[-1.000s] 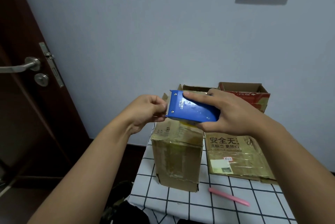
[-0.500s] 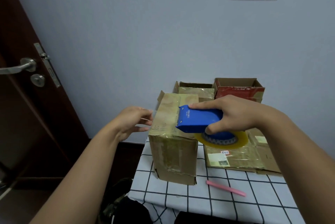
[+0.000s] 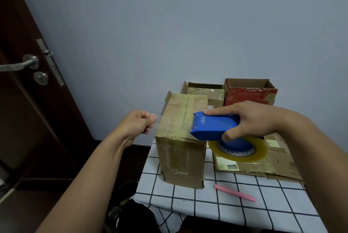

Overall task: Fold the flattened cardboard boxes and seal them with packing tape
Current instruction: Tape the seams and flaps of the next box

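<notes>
An upright brown cardboard box [image 3: 180,159] with closed top flaps stands at the left edge of the checked table [image 3: 226,206]. My right hand [image 3: 250,119] grips a blue tape dispenser [image 3: 214,128] with a roll of clear yellowish tape [image 3: 239,151], held just above the box's top right edge. My left hand [image 3: 137,126] pinches the free end of the clear tape strip [image 3: 169,121], stretched across the box top to its left side.
Two open-topped boxes, a brown one [image 3: 205,91] and a red one [image 3: 250,91], stand by the wall. A flattened box [image 3: 259,161] lies on the table under the dispenser. A pink pen-like tool [image 3: 235,193] lies near the front. A dark door [image 3: 28,82] is on the left.
The dispenser has dropped from in front of the box to just over its top and shifted right. My left hand has drawn the tape end out to the left.
</notes>
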`<act>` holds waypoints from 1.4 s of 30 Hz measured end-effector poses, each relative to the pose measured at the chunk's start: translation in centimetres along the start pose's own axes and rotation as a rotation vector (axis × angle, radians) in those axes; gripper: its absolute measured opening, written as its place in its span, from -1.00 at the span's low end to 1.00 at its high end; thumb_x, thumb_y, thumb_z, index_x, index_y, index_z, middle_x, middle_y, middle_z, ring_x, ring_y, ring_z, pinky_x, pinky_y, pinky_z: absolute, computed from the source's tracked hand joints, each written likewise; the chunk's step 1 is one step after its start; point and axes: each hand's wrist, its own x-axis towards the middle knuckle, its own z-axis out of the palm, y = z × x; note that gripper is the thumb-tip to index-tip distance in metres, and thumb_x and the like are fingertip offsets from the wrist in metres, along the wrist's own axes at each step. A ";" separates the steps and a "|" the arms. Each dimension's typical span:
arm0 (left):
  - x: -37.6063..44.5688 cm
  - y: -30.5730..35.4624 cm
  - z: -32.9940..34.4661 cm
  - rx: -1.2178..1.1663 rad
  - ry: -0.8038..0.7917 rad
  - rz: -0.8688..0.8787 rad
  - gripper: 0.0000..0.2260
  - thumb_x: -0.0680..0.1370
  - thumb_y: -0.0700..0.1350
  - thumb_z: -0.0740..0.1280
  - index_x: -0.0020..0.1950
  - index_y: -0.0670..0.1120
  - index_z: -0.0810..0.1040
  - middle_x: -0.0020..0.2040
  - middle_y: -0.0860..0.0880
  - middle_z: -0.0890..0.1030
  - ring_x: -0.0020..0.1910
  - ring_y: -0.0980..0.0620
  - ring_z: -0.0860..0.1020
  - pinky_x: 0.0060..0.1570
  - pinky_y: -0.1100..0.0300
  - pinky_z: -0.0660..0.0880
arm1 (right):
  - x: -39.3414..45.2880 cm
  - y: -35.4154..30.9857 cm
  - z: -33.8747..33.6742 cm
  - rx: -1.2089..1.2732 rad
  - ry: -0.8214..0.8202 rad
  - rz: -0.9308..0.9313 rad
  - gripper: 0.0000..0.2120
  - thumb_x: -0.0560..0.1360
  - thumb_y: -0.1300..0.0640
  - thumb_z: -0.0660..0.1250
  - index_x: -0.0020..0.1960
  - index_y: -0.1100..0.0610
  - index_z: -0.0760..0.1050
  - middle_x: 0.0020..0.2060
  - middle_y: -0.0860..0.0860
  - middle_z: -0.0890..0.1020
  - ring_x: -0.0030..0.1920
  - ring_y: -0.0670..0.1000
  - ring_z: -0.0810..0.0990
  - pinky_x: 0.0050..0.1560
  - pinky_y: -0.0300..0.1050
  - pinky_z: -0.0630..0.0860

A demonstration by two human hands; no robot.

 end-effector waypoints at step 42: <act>-6.4 -4.9 6.4 0.376 0.345 0.128 -0.55 0.65 -0.05 0.18 0.55 -0.06 0.27 0.22 -0.05 0.61 0.00 0.12 0.51 -0.06 0.37 0.34 | 0.3 2.6 3.4 0.089 -0.097 0.040 -0.28 0.22 -0.40 0.32 0.29 -0.68 0.09 0.33 -0.17 0.37 0.14 -0.05 0.47 0.22 0.00 0.49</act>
